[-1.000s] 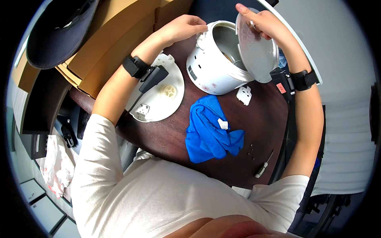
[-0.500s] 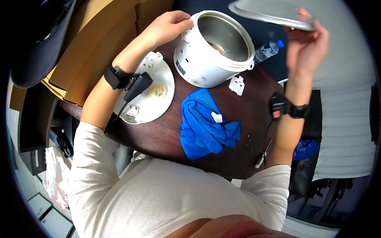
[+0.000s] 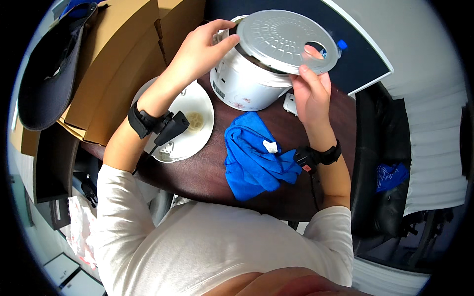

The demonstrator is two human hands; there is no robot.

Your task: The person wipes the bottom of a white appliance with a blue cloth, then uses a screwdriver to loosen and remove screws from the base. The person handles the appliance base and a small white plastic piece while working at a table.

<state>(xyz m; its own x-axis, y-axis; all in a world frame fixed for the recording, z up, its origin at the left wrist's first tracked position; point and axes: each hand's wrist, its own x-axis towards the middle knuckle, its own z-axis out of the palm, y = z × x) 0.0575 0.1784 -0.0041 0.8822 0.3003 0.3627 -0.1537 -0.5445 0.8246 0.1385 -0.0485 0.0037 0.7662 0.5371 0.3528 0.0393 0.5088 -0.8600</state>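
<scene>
As the head view, the only one, shows it: one silver disc [image 3: 281,39], round, dimpled, with a hole near its right side, tilted above the mouth of a white cooker body [image 3: 252,89] with a flower print. Right grip [image 3: 312,96]: clamped on the disc's near right rim, thumb on top, a fingertip visible through the hole. Left grip [image 3: 203,47]: thumb and fingers parted, at the disc's left edge; contact there cannot be told. Handling, by judgement: thin metal, light and stiff, smooth enough to slip, liable to dent; best held by the rim at opposite sides, clear of the hole. Also on the tabletop [image 3: 197,167]: white round cover [image 3: 200,144], left; crumpled blue cloth [image 3: 259,158], soft, nearer the wearer; small white part [image 3: 290,103], beside the body.
</scene>
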